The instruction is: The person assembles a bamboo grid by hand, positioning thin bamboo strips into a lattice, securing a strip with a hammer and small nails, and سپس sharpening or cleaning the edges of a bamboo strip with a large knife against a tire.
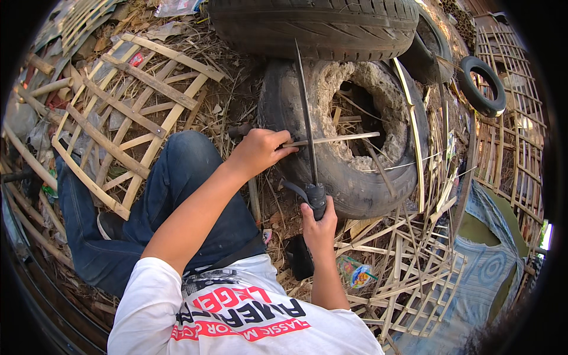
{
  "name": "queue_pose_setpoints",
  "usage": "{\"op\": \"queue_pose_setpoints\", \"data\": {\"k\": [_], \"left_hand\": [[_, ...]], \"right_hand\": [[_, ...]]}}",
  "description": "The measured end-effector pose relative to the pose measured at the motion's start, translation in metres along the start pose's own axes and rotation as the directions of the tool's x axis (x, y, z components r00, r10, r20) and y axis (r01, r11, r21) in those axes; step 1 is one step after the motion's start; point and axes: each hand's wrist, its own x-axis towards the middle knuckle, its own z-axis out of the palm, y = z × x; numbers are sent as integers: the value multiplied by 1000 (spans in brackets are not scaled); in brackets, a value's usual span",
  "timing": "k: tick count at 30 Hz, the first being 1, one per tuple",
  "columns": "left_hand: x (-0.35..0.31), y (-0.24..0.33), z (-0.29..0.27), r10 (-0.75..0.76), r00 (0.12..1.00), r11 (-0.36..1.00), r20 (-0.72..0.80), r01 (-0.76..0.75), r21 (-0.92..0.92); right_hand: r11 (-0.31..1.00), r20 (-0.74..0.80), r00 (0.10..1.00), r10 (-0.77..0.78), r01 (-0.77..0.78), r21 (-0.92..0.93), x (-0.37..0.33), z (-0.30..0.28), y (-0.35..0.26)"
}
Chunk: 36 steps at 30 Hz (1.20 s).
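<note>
My right hand [320, 229] is closed round the black handle of a machete [307, 112]. Its long dark blade points away from me, reaching up to the tire at the back. In my left hand [258, 152] a thin bamboo strip [349, 138] is pinched near one end, and it runs rightward across the blade. I cannot tell whether strip and blade touch. Both lie above a worn tire [281, 100] on the ground, whose ragged, pale inner ring surrounds a dark hole. Another bamboo strip [418, 148] leans on that tire's right side.
A large tire [313, 26] rests behind, with smaller tires to its right. At left, a woven bamboo lattice [142, 97] lies by my bent leg. More bamboo latticework [408, 284] covers the ground at lower right, beside a bluish cloth [482, 266]. A clear plastic wrapper [357, 273] lies near my right forearm.
</note>
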Motion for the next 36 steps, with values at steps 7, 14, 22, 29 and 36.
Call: {"op": "queue_pose_setpoints", "data": {"k": [7, 14, 22, 29, 36], "left_hand": [[0, -1, 2, -52, 999, 998, 4, 52, -45], [-9, 4, 5, 4, 995, 1000, -102, -6, -21], [-11, 1, 7, -30, 992, 999, -126, 26, -39], [-9, 3, 5, 3, 991, 998, -135, -12, -66], [-13, -8, 9, -15, 983, 996, -184, -2, -92]], "right_hand": [[992, -1, 998, -70, 69, -103, 5, 0, 5], [987, 32, 996, -88, 92, -134, 3, -12, 0], [982, 13, 997, -82, 83, -169, 3, -16, -7], [987, 14, 996, -83, 84, -136, 5, -19, -1], [950, 63, 975, -212, 221, -220, 12, -10, 7]]}}
